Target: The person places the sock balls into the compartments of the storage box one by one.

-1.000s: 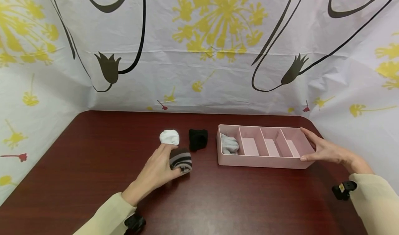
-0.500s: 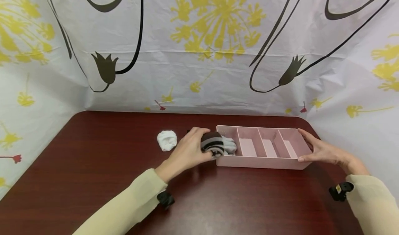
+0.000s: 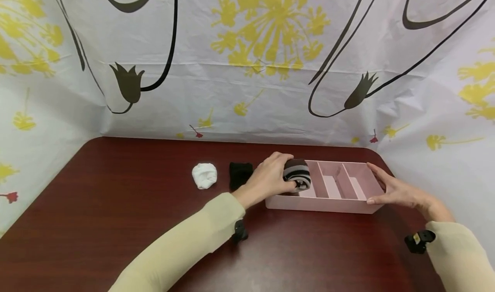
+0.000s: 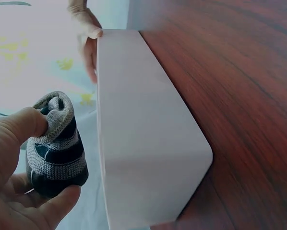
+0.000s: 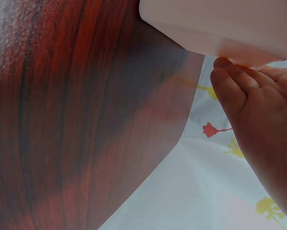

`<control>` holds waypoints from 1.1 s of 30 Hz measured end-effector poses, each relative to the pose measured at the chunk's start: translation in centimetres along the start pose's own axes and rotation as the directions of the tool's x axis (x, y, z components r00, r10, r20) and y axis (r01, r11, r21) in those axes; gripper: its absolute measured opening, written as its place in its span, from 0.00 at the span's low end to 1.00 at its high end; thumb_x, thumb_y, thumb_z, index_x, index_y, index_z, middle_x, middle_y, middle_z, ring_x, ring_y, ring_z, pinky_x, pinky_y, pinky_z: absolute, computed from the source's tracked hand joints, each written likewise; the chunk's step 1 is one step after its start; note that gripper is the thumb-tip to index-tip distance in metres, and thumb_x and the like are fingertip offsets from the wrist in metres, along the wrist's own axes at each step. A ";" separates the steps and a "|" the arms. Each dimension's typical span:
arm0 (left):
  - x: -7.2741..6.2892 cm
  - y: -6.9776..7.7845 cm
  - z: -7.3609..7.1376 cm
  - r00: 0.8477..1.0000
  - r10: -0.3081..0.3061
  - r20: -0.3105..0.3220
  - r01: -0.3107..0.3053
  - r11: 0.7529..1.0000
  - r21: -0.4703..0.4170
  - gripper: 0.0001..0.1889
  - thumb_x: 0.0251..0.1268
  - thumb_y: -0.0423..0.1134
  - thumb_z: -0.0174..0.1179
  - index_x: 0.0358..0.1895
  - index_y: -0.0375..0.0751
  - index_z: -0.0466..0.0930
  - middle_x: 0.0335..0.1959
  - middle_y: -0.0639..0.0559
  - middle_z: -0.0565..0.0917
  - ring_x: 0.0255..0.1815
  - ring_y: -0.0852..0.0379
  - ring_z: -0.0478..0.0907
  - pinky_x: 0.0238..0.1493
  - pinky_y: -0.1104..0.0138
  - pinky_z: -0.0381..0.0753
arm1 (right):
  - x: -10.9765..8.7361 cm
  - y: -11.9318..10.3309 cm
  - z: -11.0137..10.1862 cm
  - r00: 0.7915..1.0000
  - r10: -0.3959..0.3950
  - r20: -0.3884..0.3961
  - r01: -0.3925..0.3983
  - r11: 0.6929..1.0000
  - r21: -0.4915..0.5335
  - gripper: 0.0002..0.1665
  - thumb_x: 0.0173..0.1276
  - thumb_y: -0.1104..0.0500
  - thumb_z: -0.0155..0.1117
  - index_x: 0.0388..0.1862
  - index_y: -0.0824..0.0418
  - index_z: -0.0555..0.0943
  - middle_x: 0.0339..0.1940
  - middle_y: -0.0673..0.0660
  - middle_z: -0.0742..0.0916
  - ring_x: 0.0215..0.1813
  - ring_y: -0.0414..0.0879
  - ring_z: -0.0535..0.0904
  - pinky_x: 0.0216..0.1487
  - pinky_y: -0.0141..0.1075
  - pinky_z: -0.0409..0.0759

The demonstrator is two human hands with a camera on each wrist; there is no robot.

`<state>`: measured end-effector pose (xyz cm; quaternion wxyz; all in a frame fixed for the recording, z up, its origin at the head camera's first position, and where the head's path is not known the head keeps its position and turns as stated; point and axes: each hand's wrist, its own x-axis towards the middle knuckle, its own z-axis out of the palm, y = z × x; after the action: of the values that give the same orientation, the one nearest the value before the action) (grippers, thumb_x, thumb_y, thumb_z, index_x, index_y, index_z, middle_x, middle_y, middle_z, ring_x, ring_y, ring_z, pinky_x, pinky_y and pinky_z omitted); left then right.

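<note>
My left hand [image 3: 268, 178] pinches a rolled striped sock [image 3: 297, 174] in brown, grey and black between thumb and fingers. It holds the sock above the left part of a pink divided box [image 3: 317, 204]. In the left wrist view, the striped sock [image 4: 58, 160] is up beside the box's rim, apart from its wall [image 4: 138, 105]. My right hand [image 3: 398, 192] grips the right end of the box, thumb at the near corner and fingers at the far one. The leftmost compartment is hidden behind my left hand; the compartments toward the right show bare floors.
A balled white sock [image 3: 204, 176] and a folded black sock [image 3: 239, 174] lie on the dark red-brown table [image 3: 116, 206], left of the box. A patterned white cloth [image 3: 216, 102] hangs behind the table and along both sides.
My left hand has lifted the striped sock off the table and carried it right, over the box. The grey sock in the leftmost compartment is now covered from view. My right hand keeps its grip.
</note>
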<state>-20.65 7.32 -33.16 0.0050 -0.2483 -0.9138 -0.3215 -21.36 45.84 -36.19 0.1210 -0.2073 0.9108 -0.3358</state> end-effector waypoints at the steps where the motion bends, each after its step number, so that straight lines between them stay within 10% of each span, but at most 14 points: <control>1: 0.3 0.1 0.2 1.000 -0.001 0.007 0.001 1.000 0.006 0.35 0.52 0.45 0.64 0.67 0.47 0.66 0.63 0.51 0.71 0.54 0.54 0.74 0.50 0.60 0.76 | 0.0 0.0 0.1 1.000 -0.005 -0.002 0.005 1.000 0.000 0.60 0.51 0.68 0.69 0.72 0.74 0.39 0.62 0.74 0.62 0.48 0.27 0.64 0.42 0.21 0.69; 12: 2.8 1.4 2.1 0.995 0.089 0.048 -0.095 0.983 0.155 0.35 0.52 0.46 0.64 0.66 0.44 0.67 0.61 0.49 0.73 0.58 0.54 0.73 0.55 0.66 0.74 | -0.1 0.1 0.6 1.000 0.001 -0.003 -0.001 1.000 0.000 0.61 0.52 0.66 0.70 0.73 0.71 0.39 0.65 0.75 0.60 0.50 0.26 0.63 0.45 0.19 0.66; 26: 4.1 2.4 4.2 0.990 0.060 0.129 -0.106 0.919 0.379 0.32 0.53 0.50 0.67 0.62 0.46 0.70 0.60 0.51 0.73 0.56 0.53 0.73 0.47 0.66 0.79 | 0.0 0.3 0.3 0.999 -0.032 -0.030 0.032 0.999 -0.007 0.62 0.48 0.68 0.71 0.73 0.72 0.41 0.65 0.76 0.61 0.50 0.25 0.63 0.45 0.17 0.65; 33: 4.3 2.3 5.0 0.988 0.084 0.130 -0.140 0.839 0.525 0.25 0.51 0.53 0.67 0.52 0.46 0.77 0.52 0.52 0.78 0.53 0.55 0.74 0.50 0.68 0.76 | -0.1 0.1 0.2 0.999 -0.031 -0.034 0.031 0.999 -0.019 0.62 0.48 0.67 0.71 0.73 0.72 0.40 0.65 0.76 0.61 0.52 0.25 0.62 0.46 0.17 0.63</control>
<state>-22.63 13.81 -35.07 0.0460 -0.3063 -0.9499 -0.0414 -21.26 45.85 -36.43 0.0983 -0.2168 0.9126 -0.3325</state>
